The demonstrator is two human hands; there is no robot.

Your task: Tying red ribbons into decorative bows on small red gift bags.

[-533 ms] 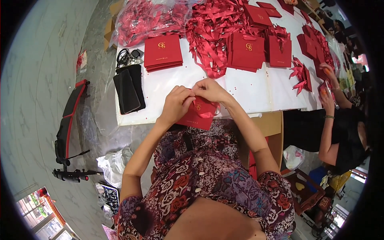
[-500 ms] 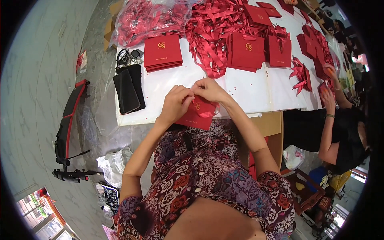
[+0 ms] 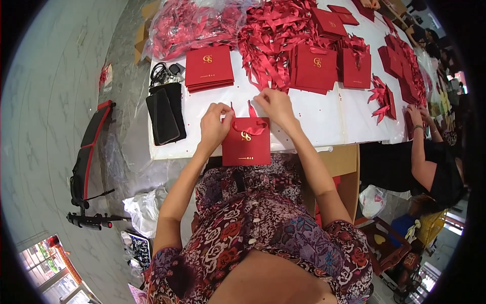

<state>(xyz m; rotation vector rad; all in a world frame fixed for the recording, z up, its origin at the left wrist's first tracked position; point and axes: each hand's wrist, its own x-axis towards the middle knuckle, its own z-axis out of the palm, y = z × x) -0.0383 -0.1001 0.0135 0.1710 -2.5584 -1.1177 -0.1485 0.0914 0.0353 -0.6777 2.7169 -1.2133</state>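
A small red paper gift bag [image 3: 246, 148] with gold print stands at the table's front edge, right against my body. A red ribbon handle [image 3: 252, 128] loops across its front, and two ribbon ends stick up above its top edge. My left hand [image 3: 216, 122] is at the bag's upper left corner, thumb and fingers pinched at one ribbon end. At the upper right, my right hand [image 3: 276, 107] has its fingertips closed by the other ribbon end. The exact finger contact is too small to see clearly.
Beyond my hands lie a stack of red bags [image 3: 208, 66], a heap of red ribbons [image 3: 273, 40] and more bags with ribbons [image 3: 314, 68]. A phone [image 3: 164, 116] rests on a black cloth at left. At right, a co-worker's hands [image 3: 417, 114] handle red bags.
My hands have moved apart, the right one up and rightward. The bag has turned from tilted to upright and faces me squarely. The co-worker's hands have come down together.
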